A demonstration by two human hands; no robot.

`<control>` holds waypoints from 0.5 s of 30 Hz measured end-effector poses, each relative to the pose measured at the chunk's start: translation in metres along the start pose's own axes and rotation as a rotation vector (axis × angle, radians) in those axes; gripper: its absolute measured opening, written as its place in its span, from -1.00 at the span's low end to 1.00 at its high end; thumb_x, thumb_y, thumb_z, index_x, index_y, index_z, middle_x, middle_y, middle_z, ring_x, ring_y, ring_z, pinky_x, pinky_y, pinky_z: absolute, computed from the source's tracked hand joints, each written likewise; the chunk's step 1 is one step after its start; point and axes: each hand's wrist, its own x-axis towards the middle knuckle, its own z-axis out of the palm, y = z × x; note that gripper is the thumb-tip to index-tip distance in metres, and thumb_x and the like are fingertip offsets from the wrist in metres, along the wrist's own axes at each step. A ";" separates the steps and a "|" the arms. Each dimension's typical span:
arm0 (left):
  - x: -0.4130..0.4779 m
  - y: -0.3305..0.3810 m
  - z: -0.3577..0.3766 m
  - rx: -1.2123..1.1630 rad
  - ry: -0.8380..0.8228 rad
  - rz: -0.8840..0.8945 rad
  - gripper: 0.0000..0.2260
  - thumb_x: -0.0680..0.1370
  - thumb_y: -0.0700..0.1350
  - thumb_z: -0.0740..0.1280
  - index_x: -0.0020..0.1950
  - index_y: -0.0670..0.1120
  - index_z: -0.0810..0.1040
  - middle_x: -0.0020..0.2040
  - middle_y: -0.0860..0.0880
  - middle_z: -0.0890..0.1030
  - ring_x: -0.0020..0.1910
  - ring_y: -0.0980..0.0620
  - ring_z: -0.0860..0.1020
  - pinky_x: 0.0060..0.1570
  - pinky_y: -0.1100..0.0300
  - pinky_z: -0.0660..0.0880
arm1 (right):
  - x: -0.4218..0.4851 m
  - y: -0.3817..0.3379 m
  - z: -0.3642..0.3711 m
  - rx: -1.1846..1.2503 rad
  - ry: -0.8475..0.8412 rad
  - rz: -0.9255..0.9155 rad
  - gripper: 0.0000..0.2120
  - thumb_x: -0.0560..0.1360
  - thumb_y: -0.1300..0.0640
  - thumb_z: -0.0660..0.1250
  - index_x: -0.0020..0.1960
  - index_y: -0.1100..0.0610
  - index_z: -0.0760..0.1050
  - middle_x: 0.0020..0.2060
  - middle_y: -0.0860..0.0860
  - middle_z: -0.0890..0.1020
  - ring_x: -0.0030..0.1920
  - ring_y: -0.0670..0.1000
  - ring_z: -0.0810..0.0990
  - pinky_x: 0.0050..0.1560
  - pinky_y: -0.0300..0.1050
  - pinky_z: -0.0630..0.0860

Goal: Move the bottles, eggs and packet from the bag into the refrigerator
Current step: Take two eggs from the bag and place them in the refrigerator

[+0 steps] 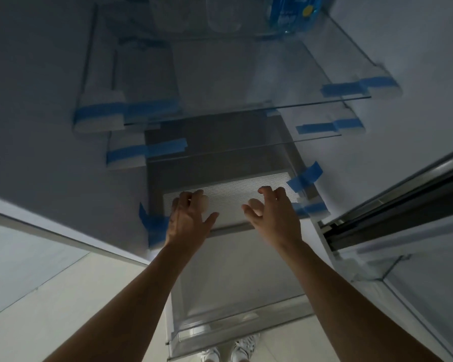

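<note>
Above the ribbed shelf (229,193), the left hand (187,220) grip clasps one egg (205,204), the right hand (273,218) grip a second egg (255,207).

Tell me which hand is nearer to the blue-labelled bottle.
Right. The right hand lies below the blue-labelled bottle, almost under it; the left hand lies just as low but farther left.

The ribbed panel (230,189) is silver-grey with fine horizontal lines. Above it, blue tape (152,107) crosses white shelf supports (102,124), and a bottle (293,14) shows blue with a yellow dot. Pale cream eggs (255,207) overlap it; white shoes (242,348) show below.
</note>
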 end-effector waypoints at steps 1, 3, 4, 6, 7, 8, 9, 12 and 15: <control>0.001 -0.001 0.000 0.000 0.005 -0.003 -0.46 0.53 0.10 0.40 0.44 -0.02 0.35 0.36 -0.14 0.39 0.32 -0.18 0.37 0.24 -0.12 0.49 | 0.002 0.001 0.002 -0.049 -0.019 -0.002 -0.37 0.45 -0.33 0.34 0.31 0.08 0.38 0.13 0.13 0.53 0.05 0.06 0.59 -0.03 -0.05 0.65; 0.004 -0.003 0.001 0.005 0.002 -0.017 -0.51 0.55 0.07 0.39 0.42 -0.03 0.37 0.35 -0.15 0.39 0.31 -0.19 0.38 0.23 -0.10 0.49 | 0.004 0.003 0.005 -0.146 -0.042 -0.024 -0.34 0.46 -0.40 0.25 0.32 0.09 0.36 0.13 0.13 0.53 0.06 0.08 0.59 -0.03 -0.03 0.66; 0.006 -0.003 0.001 0.012 -0.002 -0.022 -0.53 0.55 0.06 0.39 0.40 -0.03 0.38 0.34 -0.15 0.39 0.30 -0.19 0.39 0.23 -0.09 0.49 | 0.004 0.003 0.007 -0.181 -0.043 -0.044 -0.33 0.47 -0.41 0.22 0.32 0.10 0.35 0.14 0.13 0.53 0.07 0.08 0.59 -0.03 -0.03 0.66; 0.009 -0.003 0.002 0.024 0.004 -0.022 -0.56 0.55 0.05 0.39 0.37 -0.04 0.40 0.32 -0.14 0.40 0.26 -0.18 0.42 0.22 -0.07 0.51 | 0.004 0.003 0.009 -0.216 -0.039 -0.065 -0.30 0.48 -0.42 0.18 0.33 0.11 0.34 0.15 0.13 0.54 0.10 0.09 0.60 -0.01 -0.03 0.65; 0.010 -0.002 0.002 0.025 0.012 -0.023 -0.58 0.55 0.05 0.40 0.34 -0.05 0.41 0.31 -0.14 0.41 0.24 -0.17 0.44 0.21 -0.05 0.51 | 0.004 0.003 0.011 -0.217 -0.037 -0.065 -0.29 0.48 -0.43 0.17 0.34 0.12 0.33 0.15 0.13 0.55 0.11 0.09 0.60 0.00 -0.03 0.65; 0.010 -0.001 0.003 0.020 0.016 -0.025 -0.59 0.54 0.04 0.40 0.32 -0.05 0.42 0.30 -0.13 0.41 0.23 -0.17 0.46 0.20 -0.05 0.52 | 0.004 0.003 0.013 -0.217 -0.032 -0.067 -0.29 0.48 -0.43 0.17 0.34 0.13 0.33 0.15 0.13 0.56 0.10 0.10 0.61 0.00 -0.03 0.65; 0.010 -0.001 0.004 0.004 0.018 -0.026 -0.60 0.54 0.03 0.41 0.31 -0.06 0.43 0.29 -0.12 0.42 0.21 -0.16 0.47 0.19 -0.04 0.54 | 0.004 0.004 0.016 -0.215 -0.023 -0.071 -0.29 0.48 -0.43 0.17 0.33 0.13 0.33 0.14 0.13 0.57 0.09 0.10 0.61 -0.01 -0.02 0.65; 0.004 0.001 0.004 -0.113 0.054 -0.004 -0.63 0.47 -0.02 0.49 0.21 -0.08 0.50 0.18 -0.11 0.50 0.06 -0.12 0.54 0.02 -0.03 0.58 | 0.005 0.008 0.022 -0.195 0.029 -0.110 -0.36 0.50 -0.37 0.21 0.27 0.14 0.38 0.06 0.12 0.63 0.00 0.10 0.65 -0.10 -0.01 0.66; -0.010 0.005 0.003 -0.194 0.123 0.089 -0.63 0.38 -0.06 0.57 0.11 -0.13 0.59 0.02 -0.11 0.59 -0.12 -0.05 0.56 -0.13 0.06 0.59 | 0.005 0.010 0.022 -0.162 0.021 -0.133 -0.47 0.54 -0.31 0.22 0.21 0.14 0.42 0.01 0.08 0.66 -0.06 0.08 0.66 -0.11 -0.01 0.67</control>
